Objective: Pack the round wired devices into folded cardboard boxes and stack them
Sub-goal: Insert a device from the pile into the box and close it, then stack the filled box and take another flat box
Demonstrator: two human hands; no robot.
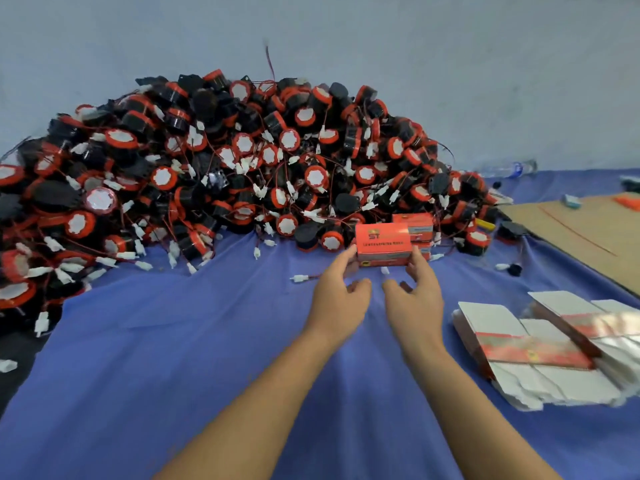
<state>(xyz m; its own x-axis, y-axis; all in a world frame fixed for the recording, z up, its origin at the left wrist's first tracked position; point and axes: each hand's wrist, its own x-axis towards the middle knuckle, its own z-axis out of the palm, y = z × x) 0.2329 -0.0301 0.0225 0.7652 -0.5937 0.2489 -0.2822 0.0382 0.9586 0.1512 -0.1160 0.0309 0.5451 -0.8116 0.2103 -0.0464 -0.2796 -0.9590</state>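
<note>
Nearly straight fingertips [350, 253] of the left hand [341, 296] and right hand [415, 296] press opposite ends of a closed orange box [382, 242], thumbs spread loose below. The box is just in front of other orange boxes [417, 224], at the foot of a large pile of round wired devices [214, 161] on a blue cloth [207, 341]. Flat box blanks [519, 344] lie to the right.

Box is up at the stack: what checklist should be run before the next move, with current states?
1. Box flaps shut: ok.
2. Left hand and right hand fingers on its ends: ok.
3. Box square with the stack: cannot tell.
4. Loose connector clear of the box: cannot tell.
5. Flat blanks ready at the right: ok.
</note>
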